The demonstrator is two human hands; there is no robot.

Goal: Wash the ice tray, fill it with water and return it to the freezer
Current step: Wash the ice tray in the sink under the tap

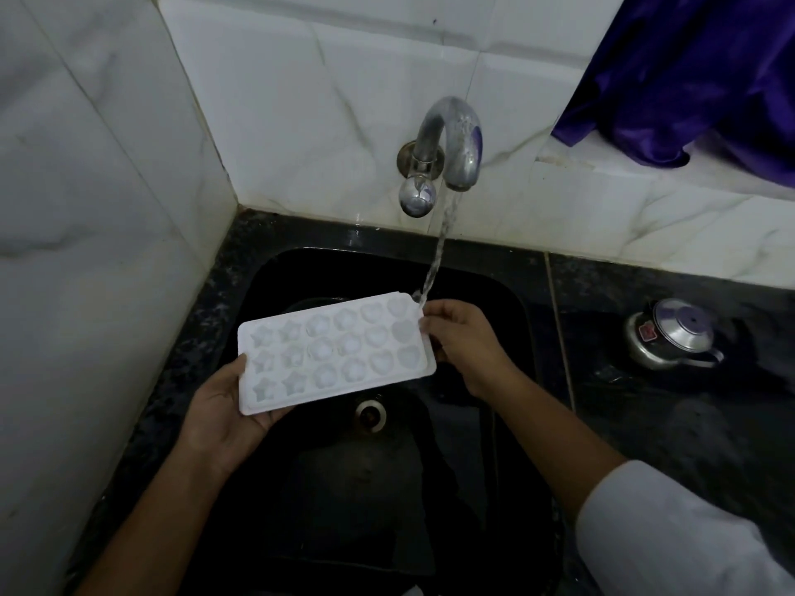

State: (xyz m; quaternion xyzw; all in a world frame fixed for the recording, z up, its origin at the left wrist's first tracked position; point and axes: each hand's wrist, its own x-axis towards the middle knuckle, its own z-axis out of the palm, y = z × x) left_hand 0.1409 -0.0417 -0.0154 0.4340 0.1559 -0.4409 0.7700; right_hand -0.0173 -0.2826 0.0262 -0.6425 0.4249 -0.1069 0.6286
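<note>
Left hand (223, 406) and right hand (464, 342) are gripping the ice tray (335, 350) by its ends under the running tap (451, 144); filling and freezer are likely remaining

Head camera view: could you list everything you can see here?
counter: one, black, around the sink
sink: one, black, in the counter
drain: one, metal, sink floor
wall tiles: several, white marbled, behind and left
tap: one, silver, on the wall, running
ice tray: one, white, over the sink, far corner under the water
metal pot: one, silver, counter at right
cloth: one, purple, upper right ledge
sleeve: one, white, right arm
hands: two; left hand holds the tray's near end, right hand pinches its far end
</note>
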